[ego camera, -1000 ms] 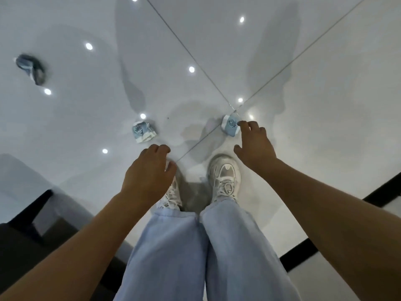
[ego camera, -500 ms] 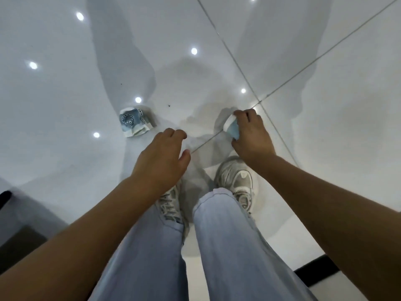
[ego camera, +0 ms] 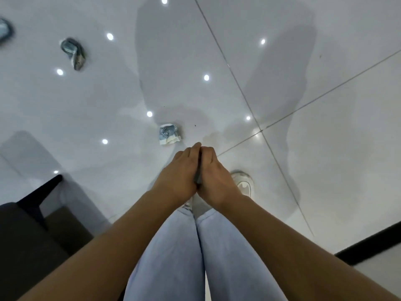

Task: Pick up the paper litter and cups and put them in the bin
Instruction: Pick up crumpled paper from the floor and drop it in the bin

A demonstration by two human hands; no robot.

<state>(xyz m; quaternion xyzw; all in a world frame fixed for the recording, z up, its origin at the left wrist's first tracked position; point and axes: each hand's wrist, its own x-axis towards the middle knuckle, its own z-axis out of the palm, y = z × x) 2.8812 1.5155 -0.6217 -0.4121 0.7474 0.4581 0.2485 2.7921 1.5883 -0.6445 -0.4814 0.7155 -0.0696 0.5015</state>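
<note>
Right now your left hand and right hand press together above your knees, thin dark sliver pinched between palms — likely crushed cup, cannot tell for sure. Fingers straight on both. Crumpled cup lies on floor just ahead of fingertips; another piece far left, third at frame edge. Bin not in view. Risk: flat-palm hold is weak, so reaching for next cup may let held piece slip. Glossy tile, watch footing near shoe.
</note>
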